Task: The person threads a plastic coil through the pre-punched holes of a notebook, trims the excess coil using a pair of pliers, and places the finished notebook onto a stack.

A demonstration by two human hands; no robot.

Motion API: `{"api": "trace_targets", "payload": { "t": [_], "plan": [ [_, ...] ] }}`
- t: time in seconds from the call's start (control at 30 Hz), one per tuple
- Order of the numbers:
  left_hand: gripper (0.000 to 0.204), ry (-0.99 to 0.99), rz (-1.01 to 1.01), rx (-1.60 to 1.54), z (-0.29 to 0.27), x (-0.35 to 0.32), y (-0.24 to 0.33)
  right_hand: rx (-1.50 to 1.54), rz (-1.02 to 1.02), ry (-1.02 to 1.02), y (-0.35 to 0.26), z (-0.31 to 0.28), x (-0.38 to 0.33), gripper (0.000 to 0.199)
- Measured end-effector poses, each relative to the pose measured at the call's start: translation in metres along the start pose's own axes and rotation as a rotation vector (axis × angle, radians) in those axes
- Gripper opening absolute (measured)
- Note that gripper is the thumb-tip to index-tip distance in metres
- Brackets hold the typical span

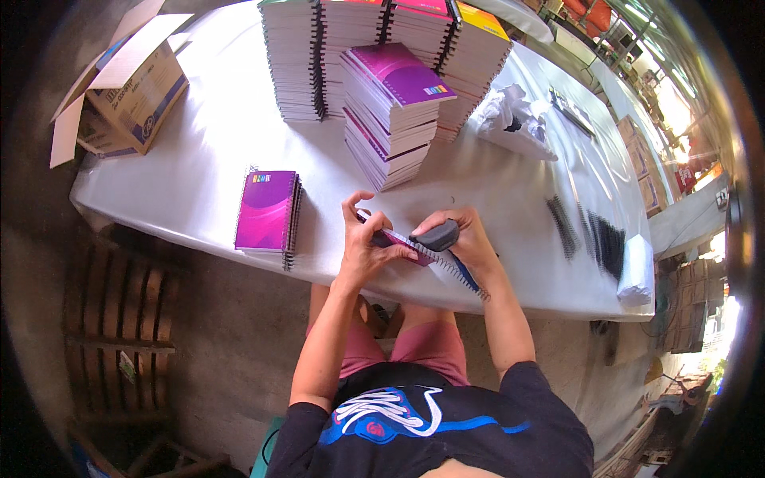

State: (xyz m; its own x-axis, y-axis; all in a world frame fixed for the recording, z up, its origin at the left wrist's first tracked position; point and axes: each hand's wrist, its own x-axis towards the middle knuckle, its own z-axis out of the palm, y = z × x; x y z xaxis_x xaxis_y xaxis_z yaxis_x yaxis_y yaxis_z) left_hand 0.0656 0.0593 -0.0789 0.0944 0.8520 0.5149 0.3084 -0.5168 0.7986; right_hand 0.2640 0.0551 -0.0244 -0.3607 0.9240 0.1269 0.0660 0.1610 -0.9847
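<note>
Just over the near table edge, my left hand (369,243) is closed on a small notebook (421,256) with a purple cover, its forefinger raised and curled. A wire spiral (456,272) runs along the notebook's edge and sticks out toward my right wrist. My right hand (472,239) is closed round a tool with a dark rounded head (437,237) and a blue part, held against the spiral; its exact kind is unclear. To the left lies a pile of spiral-bound purple notebooks (267,211). Straight ahead stands a stack of purple-covered page blocks (396,76).
Tall stacks of spiral-bound notebooks (291,68) stand at the back of the white-covered table (207,143). Loose black spirals (603,243), a white wrapped roll (635,272) and crumpled white plastic (514,119) are on the right. An open cardboard box (131,103) sits at the far left.
</note>
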Motion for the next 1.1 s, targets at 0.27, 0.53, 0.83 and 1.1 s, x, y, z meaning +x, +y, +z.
{"api": "trace_targets", "payload": {
  "t": [0.27, 0.53, 0.83, 1.1],
  "plan": [
    [0.057, -0.005, 0.046, 0.0, 0.0, 0.007, 0.0, -0.199, 0.049, 0.137, 0.019, 0.008, -0.001, 0.01],
    [0.056, -0.02, 0.062, -0.029, 0.0, 0.003, -0.008, -0.33, -0.022, 0.156, 0.02, 0.008, 0.005, 0.022],
    [0.099, -0.029, -0.263, -0.268, 0.001, 0.003, -0.022, -0.447, -0.037, 0.061, 0.023, 0.012, 0.019, 0.026],
    [0.102, -0.056, -0.103, -0.186, 0.004, 0.004, -0.033, -0.567, 0.002, 0.087, 0.012, 0.02, 0.047, 0.024]
  ]
}}
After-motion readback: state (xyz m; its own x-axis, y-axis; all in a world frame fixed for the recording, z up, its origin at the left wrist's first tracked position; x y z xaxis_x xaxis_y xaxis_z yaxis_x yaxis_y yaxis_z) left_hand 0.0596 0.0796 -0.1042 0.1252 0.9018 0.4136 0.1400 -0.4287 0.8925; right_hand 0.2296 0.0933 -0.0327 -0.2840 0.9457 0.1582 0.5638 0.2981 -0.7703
